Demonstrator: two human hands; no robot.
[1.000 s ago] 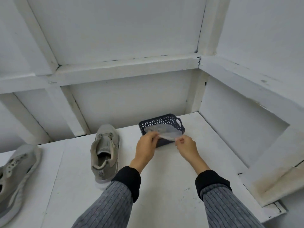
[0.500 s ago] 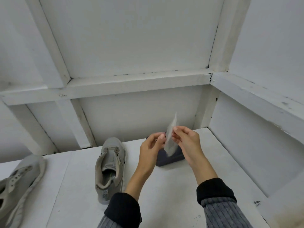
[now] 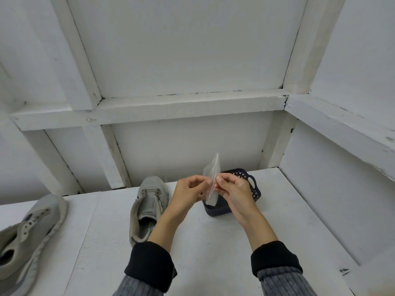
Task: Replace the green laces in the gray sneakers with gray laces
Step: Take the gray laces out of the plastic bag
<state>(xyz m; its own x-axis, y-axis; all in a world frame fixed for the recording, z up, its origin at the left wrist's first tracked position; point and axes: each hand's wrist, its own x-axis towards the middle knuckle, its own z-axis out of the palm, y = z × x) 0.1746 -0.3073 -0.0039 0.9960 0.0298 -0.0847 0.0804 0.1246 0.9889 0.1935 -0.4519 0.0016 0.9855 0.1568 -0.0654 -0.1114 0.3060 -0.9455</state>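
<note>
Nearest, two forearms in gray ribbed sleeves with black cuffs reach forward over the white table (image 3: 213, 242). Both hands meet in the air above it and pinch a small clear plastic bag (image 3: 211, 182) between them: the left hand (image 3: 188, 194) is closed on the bag's left side with thumb and fingertips, and the right hand (image 3: 233, 192) grips its right side the same way. The bag stands nearly upright, its top corner poking above the fingers; what it holds cannot be made out.

Left of the left wrist, one gray sneaker (image 3: 147, 208) sits on the table with its toe pointing away, its eyelets bare of any lace. A second gray sneaker (image 3: 27, 238) lies well apart at the far left edge, also unlaced.

Just behind the hands, a dark blue plastic basket (image 3: 254, 189) with a lattice wall stands on the table, partly hidden by the right hand. Beyond it rise white painted wall panels and beams.
</note>
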